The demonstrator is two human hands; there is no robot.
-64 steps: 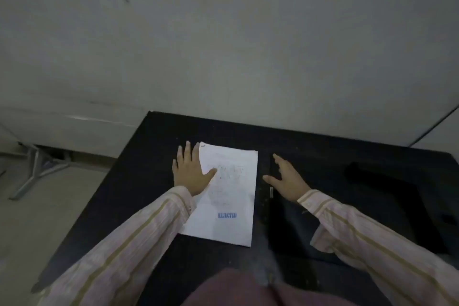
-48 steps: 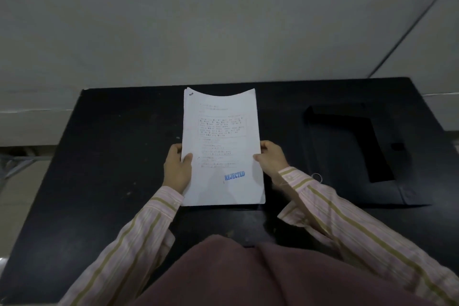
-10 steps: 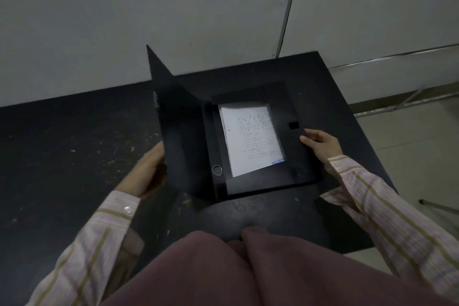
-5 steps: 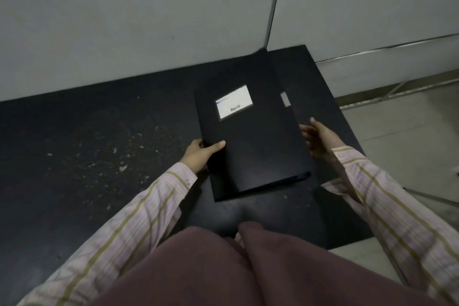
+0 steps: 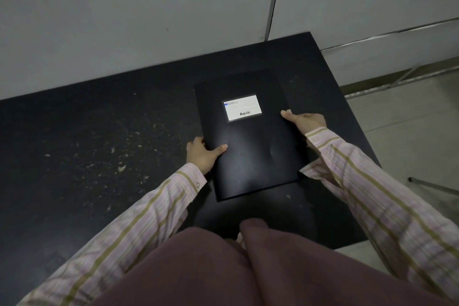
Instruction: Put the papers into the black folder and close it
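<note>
The black folder (image 5: pixel 250 146) lies shut on the right part of the black table (image 5: pixel 87 136), with a white label (image 5: pixel 242 107) on its cover. My left hand (image 5: pixel 202 155) grips its left edge, thumb on the cover. My right hand (image 5: pixel 304 122) holds its right edge near the top, thumb resting on the cover. The papers are hidden inside the folder.
Pale specks of debris (image 5: pixel 119 154) are scattered over the left part of the table. A grey wall (image 5: pixel 149 7) rises behind the table. The table's right edge drops to a tiled floor (image 5: pixel 409 119) with metal chair legs (image 5: pixel 432 185).
A second ago the folder stood open with the papers showing. The cover came down, and now both hands hold the shut folder by its side edges.
</note>
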